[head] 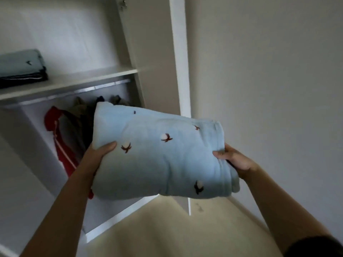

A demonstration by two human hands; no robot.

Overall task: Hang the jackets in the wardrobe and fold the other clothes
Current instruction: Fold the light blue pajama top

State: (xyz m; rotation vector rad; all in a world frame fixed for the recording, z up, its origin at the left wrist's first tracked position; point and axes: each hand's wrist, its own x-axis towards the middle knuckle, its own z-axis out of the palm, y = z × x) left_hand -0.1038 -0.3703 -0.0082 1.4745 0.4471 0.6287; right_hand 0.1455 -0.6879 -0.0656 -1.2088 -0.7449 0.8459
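Evidently both hands, left (104, 148) and right (232, 160), grip the folded bundle (159, 154) at its ends (so it keeps its folds), bound for the shelf (89, 78).

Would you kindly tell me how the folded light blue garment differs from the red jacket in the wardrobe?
The light blue garment is folded, gripped by the left hand and right hand; the red jacket hangs in the wardrobe. The garment shows motifs; the jacket has white stripes. Both are clothing.
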